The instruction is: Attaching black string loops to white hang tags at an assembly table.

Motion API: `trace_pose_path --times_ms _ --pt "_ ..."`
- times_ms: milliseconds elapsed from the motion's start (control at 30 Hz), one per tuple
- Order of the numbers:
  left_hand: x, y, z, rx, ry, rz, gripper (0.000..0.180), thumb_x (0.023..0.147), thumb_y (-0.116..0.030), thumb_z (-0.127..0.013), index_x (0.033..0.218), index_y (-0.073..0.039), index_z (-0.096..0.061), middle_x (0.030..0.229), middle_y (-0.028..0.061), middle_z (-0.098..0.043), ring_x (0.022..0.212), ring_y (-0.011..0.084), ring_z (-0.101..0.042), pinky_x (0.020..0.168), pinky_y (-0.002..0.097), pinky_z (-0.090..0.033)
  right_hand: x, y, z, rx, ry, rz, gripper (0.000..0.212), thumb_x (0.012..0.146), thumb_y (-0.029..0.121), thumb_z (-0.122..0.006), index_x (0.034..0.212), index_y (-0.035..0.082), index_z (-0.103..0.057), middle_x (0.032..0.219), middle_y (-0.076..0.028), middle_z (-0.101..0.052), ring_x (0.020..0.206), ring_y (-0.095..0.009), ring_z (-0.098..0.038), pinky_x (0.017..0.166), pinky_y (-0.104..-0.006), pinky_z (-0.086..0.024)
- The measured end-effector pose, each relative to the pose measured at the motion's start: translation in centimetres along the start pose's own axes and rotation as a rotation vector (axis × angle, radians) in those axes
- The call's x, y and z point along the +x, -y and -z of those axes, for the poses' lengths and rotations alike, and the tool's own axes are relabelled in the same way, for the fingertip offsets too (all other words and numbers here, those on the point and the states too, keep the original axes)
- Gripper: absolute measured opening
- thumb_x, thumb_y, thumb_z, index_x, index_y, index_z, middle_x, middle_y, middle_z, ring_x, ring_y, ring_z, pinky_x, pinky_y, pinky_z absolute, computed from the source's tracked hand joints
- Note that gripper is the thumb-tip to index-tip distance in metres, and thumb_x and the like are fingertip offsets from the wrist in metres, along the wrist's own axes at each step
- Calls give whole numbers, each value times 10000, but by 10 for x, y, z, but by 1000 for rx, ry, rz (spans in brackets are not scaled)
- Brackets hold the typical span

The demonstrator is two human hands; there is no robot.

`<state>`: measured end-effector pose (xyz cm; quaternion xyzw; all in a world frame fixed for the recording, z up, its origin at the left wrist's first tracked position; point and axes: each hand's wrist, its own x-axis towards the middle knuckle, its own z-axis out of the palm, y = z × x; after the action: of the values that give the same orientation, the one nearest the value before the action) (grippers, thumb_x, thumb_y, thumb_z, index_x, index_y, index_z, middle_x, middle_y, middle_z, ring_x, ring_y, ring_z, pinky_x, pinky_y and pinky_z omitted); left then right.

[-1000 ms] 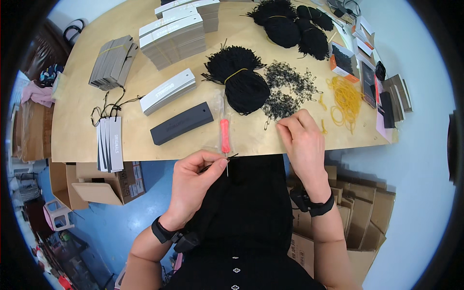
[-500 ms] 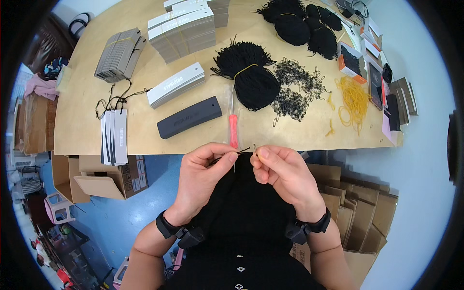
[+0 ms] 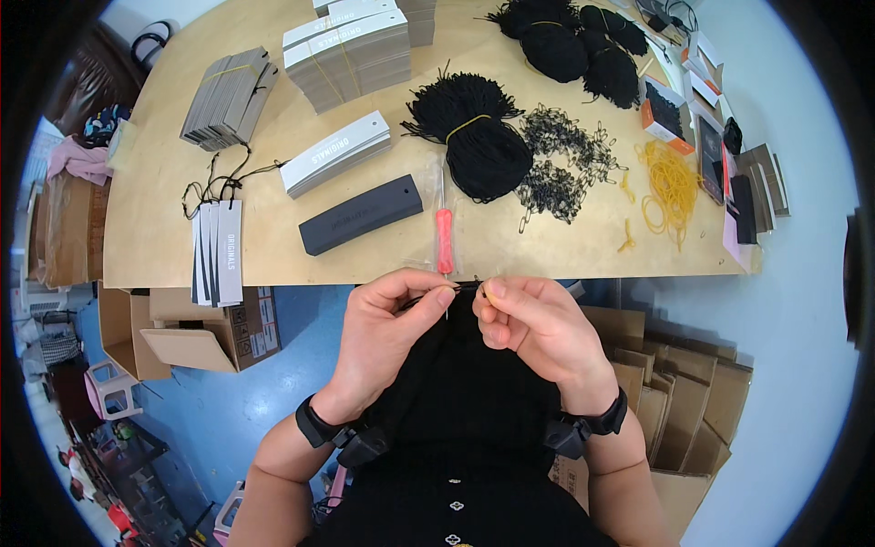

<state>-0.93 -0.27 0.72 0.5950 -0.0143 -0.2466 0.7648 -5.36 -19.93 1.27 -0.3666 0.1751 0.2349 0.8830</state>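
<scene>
On the left of a pale table [image 3: 150, 223], corded tags [image 3: 219, 255] hang fanned at the near edge, with banded tags [image 3: 223, 100] beyond them. Next come a white stack [image 3: 335, 153] and, nearer, a black stack [image 3: 361, 214], both slanting up to the right.

The left hand [image 3: 378, 333] is at the near edge, its thumb and forefinger pressed together on a black cord [image 3: 467, 284]. A thin, pale sliver shows just below those fingertips, too small to identify. Just past them lies a red-handled tool [image 3: 444, 242], its shaft pointing away from the person.

The cord's short free end points rightward from the left fingertips, roughly along the table edge. Just right of it is a small dark pin [image 3: 477, 282], its long axis seemingly upright, across the line of the cord. The right hand [image 3: 547, 335] is the nearer to the pin: its thumb and forefinger pinch it, the other fingers curled in. The two hands' fingertips are close but apart; whether cord and pin touch, I cannot tell.

Beyond the hands lies a banded cord bundle [image 3: 483, 155]; to its right are loose pins [image 3: 554, 193], then yellow bands [image 3: 670, 187].
</scene>
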Motion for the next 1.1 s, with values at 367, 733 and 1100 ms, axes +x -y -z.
trace_pose_path --times_ms 367,733,1100 --pt "1 -2 -1 -1 -8 -8 114 928 -33 -692 1028 13 -720 915 8 -703 829 43 -602 763 203 -485 0 -1 -1 40 -24 -37 268 996 268 -627 995 2 -668 815 -3 -609 653 -78 -527 590 -220 -405" --pt "1 1 -1 -23 -13 -21 123 922 -26 -698 1036 15 -719 932 14 -705 842 46 -603 767 202 -485 0 -1 -2 71 -25 -31 251 994 253 -624 984 5 -658 812 -16 -613 650 -91 -534 588 -236 -412" --pt "0 2 1 5 -19 -32 124 921 -23 -697 1037 13 -720 937 22 -710 833 51 -606 768 206 -489 -1 -2 -5 158 20 -79 232 995 246 -619 975 17 -653 811 -8 -617 642 -85 -527 590 -232 -410"
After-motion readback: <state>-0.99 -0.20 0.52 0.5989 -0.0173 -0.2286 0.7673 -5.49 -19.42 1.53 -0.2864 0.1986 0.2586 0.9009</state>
